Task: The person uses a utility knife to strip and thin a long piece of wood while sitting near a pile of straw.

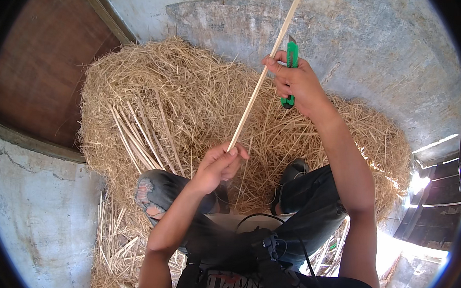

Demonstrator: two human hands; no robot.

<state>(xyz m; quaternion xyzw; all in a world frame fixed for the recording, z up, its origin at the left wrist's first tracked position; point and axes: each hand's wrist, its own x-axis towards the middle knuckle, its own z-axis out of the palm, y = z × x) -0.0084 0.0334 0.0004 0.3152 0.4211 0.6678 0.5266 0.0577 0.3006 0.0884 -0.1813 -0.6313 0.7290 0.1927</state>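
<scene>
A long, pale, flat wooden strip (255, 93), perhaps split bamboo, slants up and away to the right, its far end running out of view at the top. My left hand (220, 165) pinches its near end between thumb and fingers, just above my left knee. Farther along, my right hand (296, 80) steadies the same strip between thumb and fingertips. That hand also carries a green utility knife (292, 54) in its palm, blade out and pointing away from me. Between blade and strip there is a small gap.
Dry straw (192, 84) is heaped in front of me and around my feet. Several cut strips (137, 139) lie on it beside my left knee. A grey concrete wall (345, 40) rises behind the heap, with a brown wooden panel (42, 56) at the left.
</scene>
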